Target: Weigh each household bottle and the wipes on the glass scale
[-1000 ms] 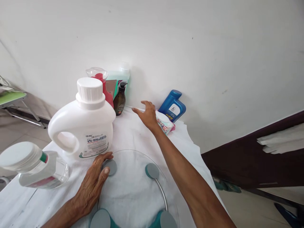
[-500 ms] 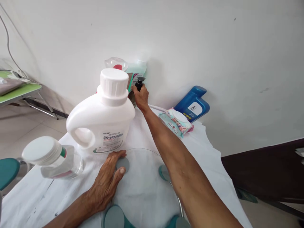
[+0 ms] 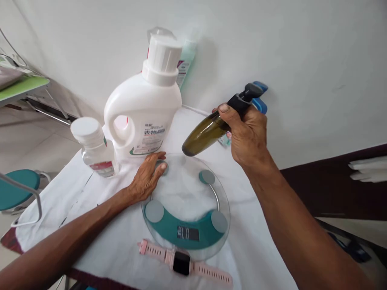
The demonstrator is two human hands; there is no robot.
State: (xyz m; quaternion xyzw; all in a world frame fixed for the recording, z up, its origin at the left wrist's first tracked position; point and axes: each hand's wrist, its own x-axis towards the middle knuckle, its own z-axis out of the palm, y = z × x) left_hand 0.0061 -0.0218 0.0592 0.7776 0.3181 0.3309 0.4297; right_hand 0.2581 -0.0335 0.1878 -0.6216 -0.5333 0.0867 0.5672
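Observation:
My right hand (image 3: 246,131) is wrapped around the neck and upper body of a dark green pump bottle (image 3: 204,135) with a black pump head. The bottle is tilted in the air, its rounded base pointing down-left above the far edge of a round glass weighing scale (image 3: 193,225). On the scale's far left edge, by a grey disc, lies my left hand (image 3: 148,177), fingers extended and thumb apart. Just beyond it stands a large white detergent jug (image 3: 148,112). The scale's display is lit, but its digits are hard to read.
A clear bottle with a white lid (image 3: 98,151) stands left of the jug. A pink-strapped smartwatch (image 3: 181,262) lies before the scale. Behind are a pale green bottle (image 3: 186,64), a partly hidden blue bottle (image 3: 260,105) and a wipes pack (image 3: 225,139). A teal stool (image 3: 19,189) is left.
My right hand has brought the pump bottle from behind the jug, toward me and right, tilting it. My left hand stays on the scale. The view now takes in the display and watch.

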